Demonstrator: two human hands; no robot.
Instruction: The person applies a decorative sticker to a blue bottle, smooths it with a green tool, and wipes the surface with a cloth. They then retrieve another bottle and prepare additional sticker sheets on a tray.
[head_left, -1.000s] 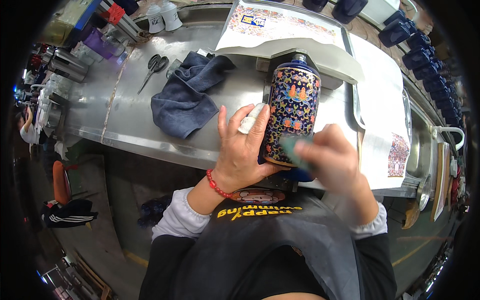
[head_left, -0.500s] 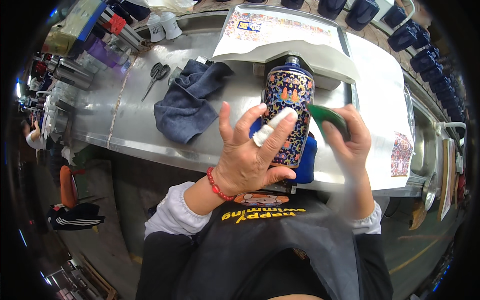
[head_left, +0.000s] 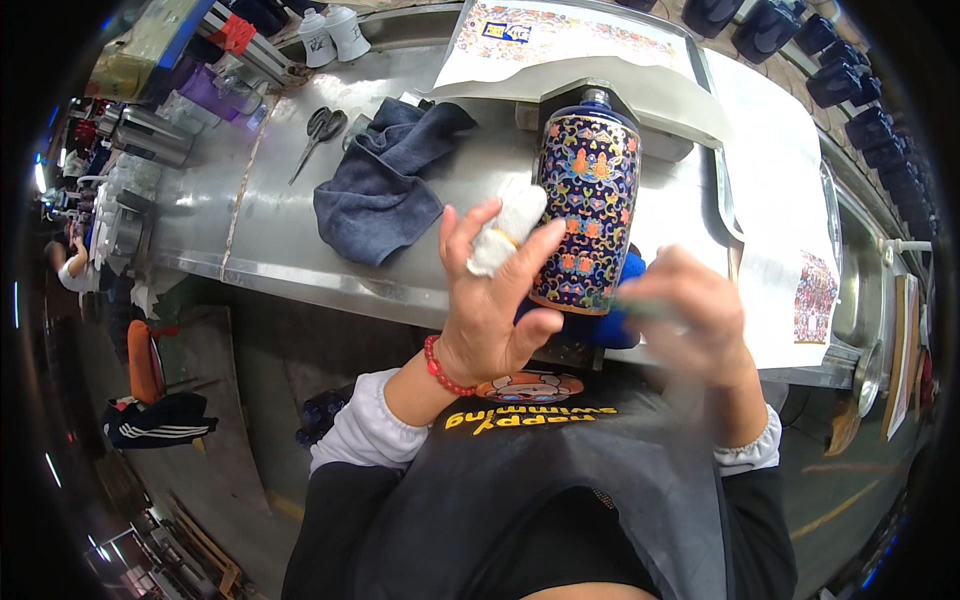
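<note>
A person sits at a metal workbench [head_left: 300,240], seen from above. A tall dark-blue vase [head_left: 585,195] covered in small orange and gold floral patterning lies tilted on the bench edge in front of them, its neck pointing away and its base resting on a blue cushion [head_left: 610,325]. The left hand [head_left: 490,300] is raised just beside the vase, fingers spread, with a small white wad of cloth [head_left: 505,228] pinched between the fingertips; a red bead bracelet [head_left: 440,368] circles its wrist. The right hand [head_left: 690,320] is blurred near the vase's base, curled over something pale green that cannot be made out clearly. To the left on the bench lie a crumpled dark-blue towel [head_left: 385,185] and a pair of scissors [head_left: 318,135]. Sheets of printed decals [head_left: 560,35] lie beyond the vase.
</note>
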